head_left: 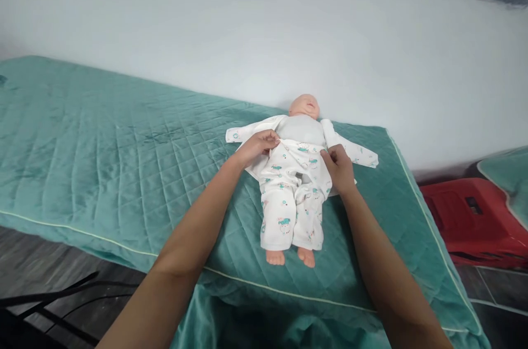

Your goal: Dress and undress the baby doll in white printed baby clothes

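A baby doll (304,105) lies on its back, head toward the wall and bare feet toward me. White printed pants (279,195) cover its legs, and their waistband crosses the lower belly. My left hand (260,145) pinches the waistband at its left end. At the opposite side, my right hand (339,164) has its fingers closed at the waistband's edge. Beneath the doll, a white printed baby top (355,152) is spread open with both sleeves out to the sides, leaving the pale torso uncovered.
A green quilted cover (103,151) lies over the bed under the doll. Behind it rises a white wall (247,30). A red plastic stool (474,217) stands on the floor at the right, and dark metal bars (61,294) show at the lower left.
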Tool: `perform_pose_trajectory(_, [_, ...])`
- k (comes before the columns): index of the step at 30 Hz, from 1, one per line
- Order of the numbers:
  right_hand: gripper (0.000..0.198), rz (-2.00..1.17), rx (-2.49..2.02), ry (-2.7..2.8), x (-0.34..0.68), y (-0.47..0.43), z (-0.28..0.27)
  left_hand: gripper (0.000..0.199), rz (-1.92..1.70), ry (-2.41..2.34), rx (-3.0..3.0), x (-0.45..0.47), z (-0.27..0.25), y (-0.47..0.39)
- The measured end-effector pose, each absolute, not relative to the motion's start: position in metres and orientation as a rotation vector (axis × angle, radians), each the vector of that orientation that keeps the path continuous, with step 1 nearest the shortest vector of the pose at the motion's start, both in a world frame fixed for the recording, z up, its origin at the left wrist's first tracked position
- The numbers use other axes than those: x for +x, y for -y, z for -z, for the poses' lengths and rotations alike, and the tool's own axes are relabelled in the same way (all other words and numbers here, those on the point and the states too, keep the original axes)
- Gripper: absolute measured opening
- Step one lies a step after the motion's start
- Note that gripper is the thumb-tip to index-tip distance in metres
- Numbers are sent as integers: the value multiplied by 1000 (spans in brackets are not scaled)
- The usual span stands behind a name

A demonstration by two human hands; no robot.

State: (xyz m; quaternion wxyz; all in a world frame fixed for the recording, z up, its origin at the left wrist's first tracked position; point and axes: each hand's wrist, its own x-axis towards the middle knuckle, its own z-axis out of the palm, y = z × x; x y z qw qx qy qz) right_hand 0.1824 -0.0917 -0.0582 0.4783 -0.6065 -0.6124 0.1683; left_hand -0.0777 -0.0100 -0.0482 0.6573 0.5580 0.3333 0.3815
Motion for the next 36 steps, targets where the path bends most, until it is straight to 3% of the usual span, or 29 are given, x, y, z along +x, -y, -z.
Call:
perform_pose_trajectory(11, [34,-779,-1455,1204,186,90,59,32,-781,-685,942,-93,54,3])
perform_pose_trajectory(19, [23,-786,-1646,1495,208,89,58,26,-828,-796,1136,-96,55,5])
perform_pose_trajectory(27, [21,-853,-1610,1565,207,91,55,27,-601,-688,1475,-107,51,13])
perform_pose_trajectory(31, [14,-728,-1802,1561,204,89,59,21,-661,-758,1502,-104,62,8])
perform_pose_trajectory(36, [9,-592,-1897,1495,200,86,60,27,-732,-860,1460,-98,63,11])
